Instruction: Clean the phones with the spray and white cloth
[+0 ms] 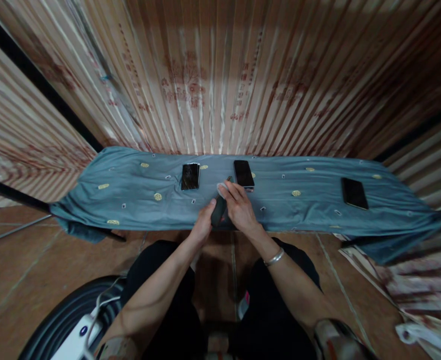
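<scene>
My left hand (pixel 204 220) is closed around a dark, flat, phone-like object (pixel 217 212), held tilted over the front edge of the cloth-covered bench. Above it, my right hand (pixel 241 207) has its fingers bent and pressed together on a small white pad (pixel 222 189), which lies against the object's upper end. Both hands hide much of the object, so its exact kind is unclear. Just beyond my right fingers lies a black phone (pixel 244 173), seemingly stacked on another. To the left of my hands is a second black phone (pixel 190 176) with a shiny, light-edged surface.
A blue-grey patterned cloth (pixel 130 200) covers the long narrow bench. Far right on it lies a black flat device (pixel 354 193). Striped curtains (pixel 220 75) hang behind, with dark poles at both sides. A white power strip (pixel 79 332) rests on a black coil at lower left.
</scene>
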The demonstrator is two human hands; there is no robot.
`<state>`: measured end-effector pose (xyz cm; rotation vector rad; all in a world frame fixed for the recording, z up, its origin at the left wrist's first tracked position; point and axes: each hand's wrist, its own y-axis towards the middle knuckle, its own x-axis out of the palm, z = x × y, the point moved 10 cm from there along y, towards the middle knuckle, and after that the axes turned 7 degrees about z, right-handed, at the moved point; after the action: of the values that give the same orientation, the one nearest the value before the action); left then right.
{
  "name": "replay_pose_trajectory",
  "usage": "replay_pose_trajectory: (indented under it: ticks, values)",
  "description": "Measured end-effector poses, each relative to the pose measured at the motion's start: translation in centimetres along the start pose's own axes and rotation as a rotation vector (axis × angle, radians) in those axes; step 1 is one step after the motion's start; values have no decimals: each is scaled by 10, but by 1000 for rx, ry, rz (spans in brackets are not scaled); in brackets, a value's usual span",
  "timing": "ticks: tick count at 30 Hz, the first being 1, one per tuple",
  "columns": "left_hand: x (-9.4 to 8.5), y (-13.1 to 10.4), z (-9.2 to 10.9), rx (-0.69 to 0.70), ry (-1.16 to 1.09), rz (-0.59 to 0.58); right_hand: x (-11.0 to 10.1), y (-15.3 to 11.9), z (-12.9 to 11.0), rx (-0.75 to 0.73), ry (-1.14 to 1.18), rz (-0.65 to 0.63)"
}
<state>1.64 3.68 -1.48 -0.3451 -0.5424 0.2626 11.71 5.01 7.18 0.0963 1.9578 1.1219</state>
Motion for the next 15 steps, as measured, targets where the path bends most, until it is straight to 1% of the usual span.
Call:
replay_pose_trajectory:
  ticks: [4,8,15]
  values:
    - [1,-4,-1,-7,56,-8,-2,4,16,37,-8,22]
    - [3,-5,-3,-32,36,-40,-2,5,28,79,11,45]
    - [7,-8,0,-75,-41,-55,-1,6,33,82,35,68]
